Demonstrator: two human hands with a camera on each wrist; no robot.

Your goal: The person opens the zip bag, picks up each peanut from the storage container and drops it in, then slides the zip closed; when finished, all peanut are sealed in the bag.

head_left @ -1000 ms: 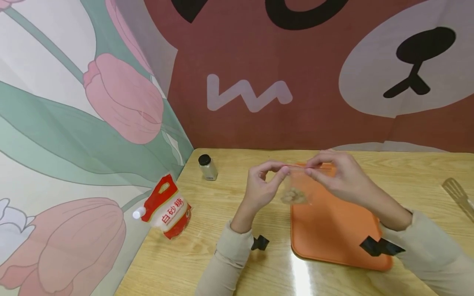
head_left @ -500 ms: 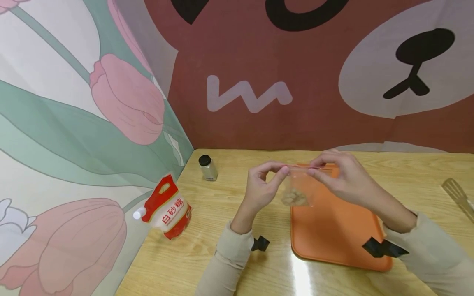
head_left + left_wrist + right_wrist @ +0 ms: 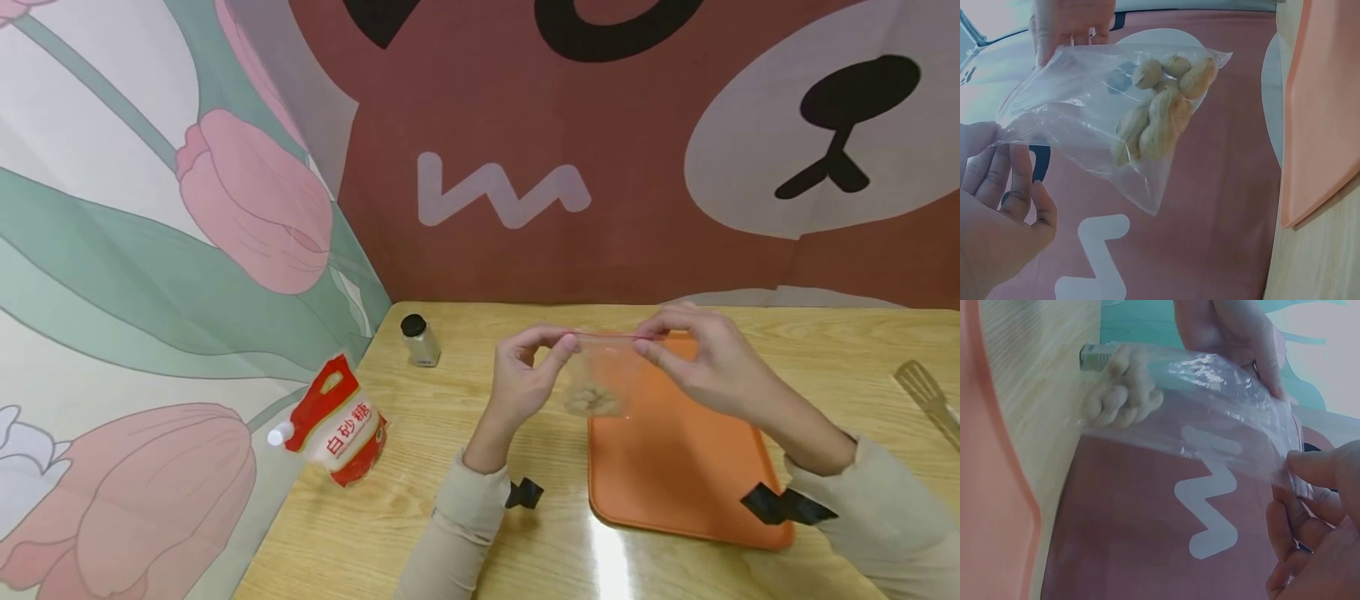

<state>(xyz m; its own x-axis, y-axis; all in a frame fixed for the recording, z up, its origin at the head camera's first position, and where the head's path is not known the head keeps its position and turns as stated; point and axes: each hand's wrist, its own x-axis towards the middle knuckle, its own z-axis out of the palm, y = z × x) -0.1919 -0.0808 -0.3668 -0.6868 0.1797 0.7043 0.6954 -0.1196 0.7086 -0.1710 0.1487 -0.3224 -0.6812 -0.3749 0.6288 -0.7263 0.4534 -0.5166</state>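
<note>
A clear zip bag (image 3: pixel 611 375) with a red seal line hangs upright above the tray's far left part. Several peanuts in their shells (image 3: pixel 1163 115) lie in its bottom. My left hand (image 3: pixel 522 379) pinches the bag's top edge at the left end between thumb and forefinger. At the right end of the same edge, my right hand (image 3: pixel 708 362) pinches the seal with thumb and forefinger. In the right wrist view the red seal runs between both hands, and the right thumb (image 3: pixel 1316 465) presses on it. Whether the seal is fully joined cannot be told.
Under the bag lies an orange tray (image 3: pixel 675 483) on the wooden table (image 3: pixel 360 525). Farther left stand a shaker jar with a black lid (image 3: pixel 420 340) and a red and white sugar bag (image 3: pixel 341 425). A slotted spatula (image 3: pixel 928 396) lies at the right edge.
My right hand has slid a little to the right along the bag's top edge, and the left hand has shifted slightly left. More of the edge shows between them.
</note>
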